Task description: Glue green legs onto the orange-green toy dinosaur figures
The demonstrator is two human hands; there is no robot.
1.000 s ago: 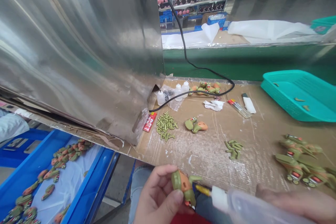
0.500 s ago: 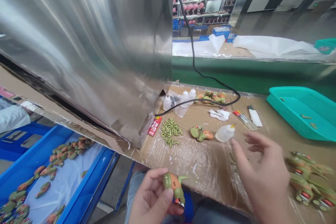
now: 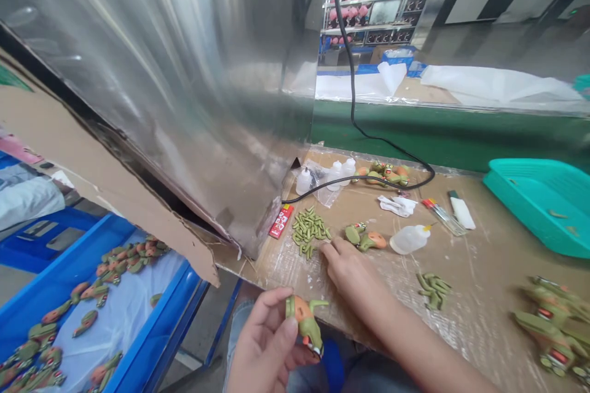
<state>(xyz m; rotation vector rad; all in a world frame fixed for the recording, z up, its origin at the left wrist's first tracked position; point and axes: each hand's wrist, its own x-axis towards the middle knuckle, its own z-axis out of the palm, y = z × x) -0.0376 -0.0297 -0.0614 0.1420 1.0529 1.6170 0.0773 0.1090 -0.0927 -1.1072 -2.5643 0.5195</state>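
My left hand (image 3: 265,344) pinches a small green-and-orange toy figure (image 3: 304,319) between thumb and fingers, above the table's front edge. The figure lies sideways, with a thin green limb sticking out to the right and its red-and-white mouth low down. My right hand (image 3: 353,267) reaches across to the near right edge of a pile of small curved green toy limbs (image 3: 310,230). Its fingers are bent together at the pile, and their tips are partly hidden, so what they grip does not show. Just beyond it lies another toy figure (image 3: 364,237).
A white squeeze bottle (image 3: 410,239) lies right of centre, above a smaller heap of green limbs (image 3: 434,290). Toy figures (image 3: 548,325) sit at the right, below a teal basket (image 3: 544,202). A black cable (image 3: 353,92) crosses the back. Left, a blue crate (image 3: 152,313) holds more figures.
My right hand has moved left from beside the squeeze bottle to the pile of green limbs, uncovering the smaller heap. My left hand still holds the toy figure. The view has shifted slightly.
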